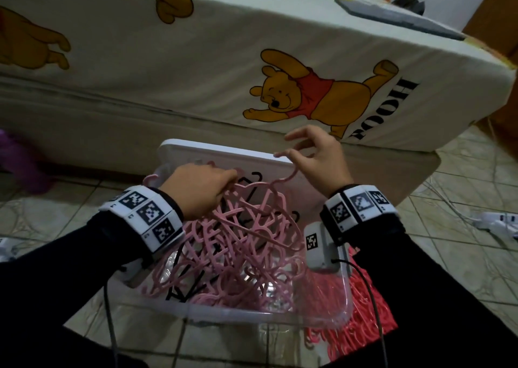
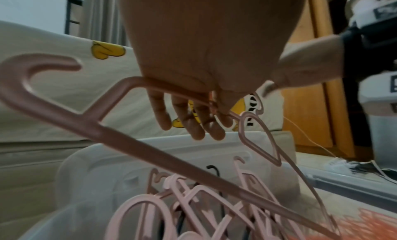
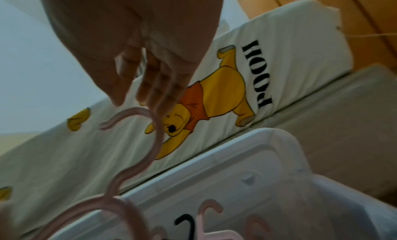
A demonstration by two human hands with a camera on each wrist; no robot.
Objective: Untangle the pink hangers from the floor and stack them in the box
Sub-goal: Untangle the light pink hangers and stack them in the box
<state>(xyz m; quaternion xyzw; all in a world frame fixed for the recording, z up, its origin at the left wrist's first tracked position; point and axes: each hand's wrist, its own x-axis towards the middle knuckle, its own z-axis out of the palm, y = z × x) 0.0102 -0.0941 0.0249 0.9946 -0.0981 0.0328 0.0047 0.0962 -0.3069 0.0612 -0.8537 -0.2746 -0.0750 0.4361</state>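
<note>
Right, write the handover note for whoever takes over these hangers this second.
Left hand: grips a bunch of tangled pink hangers, lifted above the clear box.
Right hand: its fingers hold the hook of one pink hanger, drawing it up out of the bunch.
Box: on the tiled floor by the bed, its white lid propped behind it. A loose pile of pink hangers and a few black ones lies in it.
Red hangers lie on the floor right of the box.
Done: hangers are over the box.
Left: free them one by one and stack them neatly.
</note>
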